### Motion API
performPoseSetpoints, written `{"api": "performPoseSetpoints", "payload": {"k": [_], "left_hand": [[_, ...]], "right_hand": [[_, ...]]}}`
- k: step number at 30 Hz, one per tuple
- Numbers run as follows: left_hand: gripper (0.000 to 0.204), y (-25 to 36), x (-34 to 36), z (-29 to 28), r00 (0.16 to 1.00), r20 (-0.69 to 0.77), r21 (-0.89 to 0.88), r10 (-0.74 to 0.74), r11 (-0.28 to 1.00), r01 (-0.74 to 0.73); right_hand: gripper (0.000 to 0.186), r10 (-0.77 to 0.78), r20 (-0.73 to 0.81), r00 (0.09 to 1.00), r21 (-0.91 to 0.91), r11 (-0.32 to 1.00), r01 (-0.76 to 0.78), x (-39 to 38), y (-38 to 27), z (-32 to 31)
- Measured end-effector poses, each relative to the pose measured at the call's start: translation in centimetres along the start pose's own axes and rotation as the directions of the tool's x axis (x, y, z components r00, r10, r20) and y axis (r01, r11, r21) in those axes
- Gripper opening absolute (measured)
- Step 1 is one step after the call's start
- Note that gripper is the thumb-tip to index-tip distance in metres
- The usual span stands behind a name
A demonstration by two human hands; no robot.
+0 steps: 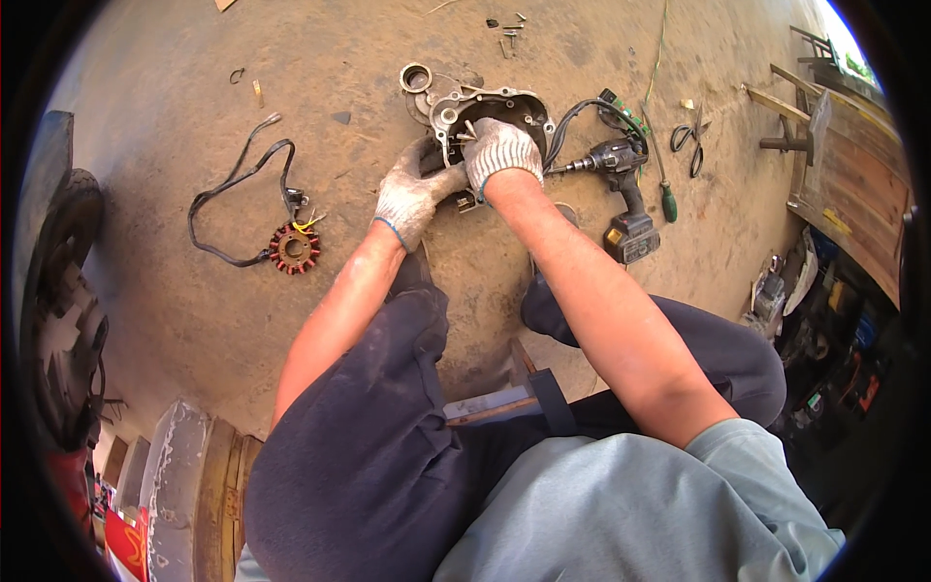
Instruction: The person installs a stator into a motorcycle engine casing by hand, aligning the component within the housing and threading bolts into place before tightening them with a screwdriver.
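A metal engine casing [449, 116] with an open, dark hollow sits on the floor in front of me. My left hand [412, 197], in a soiled knit glove, is closed around the casing's near left edge, its thumb toward the hollow. At the hollow's near side is my right hand [503, 155], gloved too, with curled fingers. Small metal bolts [469, 131] stick out by its fingertips; the glove hides how they are held. Close to the right of the casing lies a cordless drill [613, 160].
Left on the floor is a stator coil [294, 248] with a black cable [208, 194]. A green-handled screwdriver [668, 199] and scissors [690, 145] lie right of the drill. Loose bolts [511, 37] lie beyond the casing. A wooden bench [858, 175] stands far right, a tire [78, 213] far left.
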State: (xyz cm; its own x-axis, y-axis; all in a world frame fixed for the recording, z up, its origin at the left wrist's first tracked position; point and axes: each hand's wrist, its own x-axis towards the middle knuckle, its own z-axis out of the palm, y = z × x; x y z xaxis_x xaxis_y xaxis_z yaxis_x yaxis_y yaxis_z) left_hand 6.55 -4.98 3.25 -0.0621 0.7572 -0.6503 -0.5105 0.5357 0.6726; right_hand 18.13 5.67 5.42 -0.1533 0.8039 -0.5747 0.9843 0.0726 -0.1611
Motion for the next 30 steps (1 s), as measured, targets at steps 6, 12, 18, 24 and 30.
{"api": "performPoseSetpoints", "payload": {"k": [6, 12, 18, 24, 30], "left_hand": [[0.084, 0.0, -0.1, -0.1, 1.0, -0.016, 0.03, -0.008, 1.0, 0.008], [0.083, 0.0, 0.1, -0.3, 1.0, -0.003, 0.029, -0.027, 0.999, 0.027], [0.082, 0.1, 0.1, -0.3, 1.0, -0.005, 0.029, -0.024, 0.999, 0.024], [0.082, -0.1, 0.3, -0.4, 0.999, 0.006, -0.028, -0.036, 0.999, 0.036], [0.084, 0.1, 0.2, -0.4, 0.999, 0.019, -0.018, -0.05, 0.999, 0.051]], "right_hand": [[0.027, 0.012, 0.033, 0.999, -0.031, 0.999, -0.01, 0.2, -0.6, 0.0], [0.031, -0.027, 0.157, 0.987, -0.078, 0.996, 0.04, 1.3, -0.3, 0.0], [0.033, -0.153, 0.233, 0.96, -0.136, 0.973, 0.188, 1.7, 0.0, -0.3], [0.034, -0.171, 0.289, 0.942, -0.146, 0.965, 0.219, 2.1, 0.0, -0.6], [0.033, -0.172, 0.285, 0.943, -0.197, 0.952, 0.233, 2.6, 0.3, 0.3]]}}
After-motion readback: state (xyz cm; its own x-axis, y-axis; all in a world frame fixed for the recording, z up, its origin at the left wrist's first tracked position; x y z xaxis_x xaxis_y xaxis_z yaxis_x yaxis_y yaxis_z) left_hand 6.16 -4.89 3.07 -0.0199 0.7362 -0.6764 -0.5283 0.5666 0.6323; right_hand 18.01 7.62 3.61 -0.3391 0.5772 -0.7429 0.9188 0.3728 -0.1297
